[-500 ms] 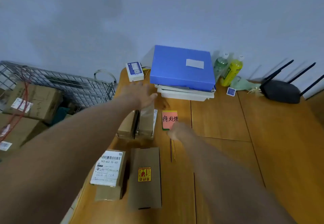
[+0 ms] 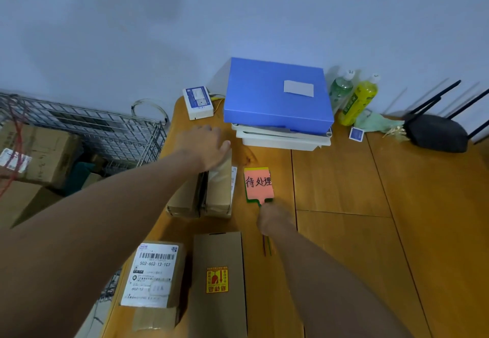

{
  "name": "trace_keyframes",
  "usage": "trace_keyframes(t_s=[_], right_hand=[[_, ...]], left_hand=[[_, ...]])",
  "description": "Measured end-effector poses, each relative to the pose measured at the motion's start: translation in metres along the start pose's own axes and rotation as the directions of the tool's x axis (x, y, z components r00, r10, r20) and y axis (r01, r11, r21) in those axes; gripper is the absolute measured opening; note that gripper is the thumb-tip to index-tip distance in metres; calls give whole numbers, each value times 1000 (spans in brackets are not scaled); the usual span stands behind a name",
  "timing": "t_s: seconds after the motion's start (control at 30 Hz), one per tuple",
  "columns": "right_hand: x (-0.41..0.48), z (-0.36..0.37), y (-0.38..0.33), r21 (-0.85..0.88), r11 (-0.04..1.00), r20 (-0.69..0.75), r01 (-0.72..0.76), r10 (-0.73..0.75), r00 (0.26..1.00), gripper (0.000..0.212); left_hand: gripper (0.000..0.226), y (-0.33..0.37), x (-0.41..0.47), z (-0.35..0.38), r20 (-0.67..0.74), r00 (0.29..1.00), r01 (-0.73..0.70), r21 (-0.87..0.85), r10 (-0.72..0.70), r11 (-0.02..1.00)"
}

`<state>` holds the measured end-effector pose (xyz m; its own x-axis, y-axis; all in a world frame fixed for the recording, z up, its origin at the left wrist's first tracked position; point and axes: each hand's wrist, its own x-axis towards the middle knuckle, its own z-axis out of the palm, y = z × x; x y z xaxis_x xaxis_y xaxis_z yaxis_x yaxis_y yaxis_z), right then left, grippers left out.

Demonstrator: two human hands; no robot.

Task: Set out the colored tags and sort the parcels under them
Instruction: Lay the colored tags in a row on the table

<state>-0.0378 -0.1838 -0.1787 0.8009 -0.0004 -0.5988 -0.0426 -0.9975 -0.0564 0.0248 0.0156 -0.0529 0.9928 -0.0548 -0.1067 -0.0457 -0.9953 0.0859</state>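
Noted slight retreat of right hand [image 2: 274, 218] toward wearer since half a second ago, uncovering lower edge of colored tags [image 2: 258, 184]; found tags themselves and left hand [image 2: 207, 147] much where they were. Recorded right fingers curled tight round thin stems [image 2: 266, 246] of the tags, knuckles up, with stem ends poking out below the fist. Read top tag as pink with black handwritten characters, with yellow and green edges showing beneath it at top and left. Placed tags flat on tabletop [image 2: 344, 231], just right of two brown parcels. Logged left hand laid palm-down, fingers straight and relaxed, across far ends of those two: narrow parcel [image 2: 185, 197] and wrapped parcel [image 2: 219, 192], side by side and touching, gripping neither. Located two more nearer the wearer: labelled parcel [image 2: 156, 276] bearing white barcode label, and flat parcel [image 2: 218, 284] bearing yellow-and-red sticker, just beside each other near left tabletop edge. Logged behind tags: blue box [image 2: 275, 94] stacked on white trays [image 2: 283, 139], small white device [image 2: 198, 102] to its left, green bottle [image 2: 341, 91] and yellow bottle [image 2: 358, 99] to its right by the wall, black router [image 2: 436, 132] farther right. Spotted wire basket [image 2: 92, 125] and cardboard boxes [image 2: 39, 152] off the tabletop at left.
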Motion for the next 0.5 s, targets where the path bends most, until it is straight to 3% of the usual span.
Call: trace_keyframes(t_s=[0.13, 0.2, 0.33, 0.5], right_hand=[[4, 1, 0, 47, 999, 16, -19, 18, 1000, 18], [3, -1, 2, 197, 978, -9, -62, 65, 998, 18], [-2, -11, 10, 536, 836, 4, -122, 142, 990, 20], [-26, -54, 16, 643, 764, -123, -63, 184, 975, 28]], left_hand=[[43, 0, -1, -7, -54, 998, -22, -18, 21, 1000], [36, 2, -3, -13, -84, 996, -25, -8, 24, 1000], [34, 10, -8, -28, -136, 990, -48, -31, 43, 998], [45, 29, -14, -43, -111, 994, -8, -125, -6, 992]])
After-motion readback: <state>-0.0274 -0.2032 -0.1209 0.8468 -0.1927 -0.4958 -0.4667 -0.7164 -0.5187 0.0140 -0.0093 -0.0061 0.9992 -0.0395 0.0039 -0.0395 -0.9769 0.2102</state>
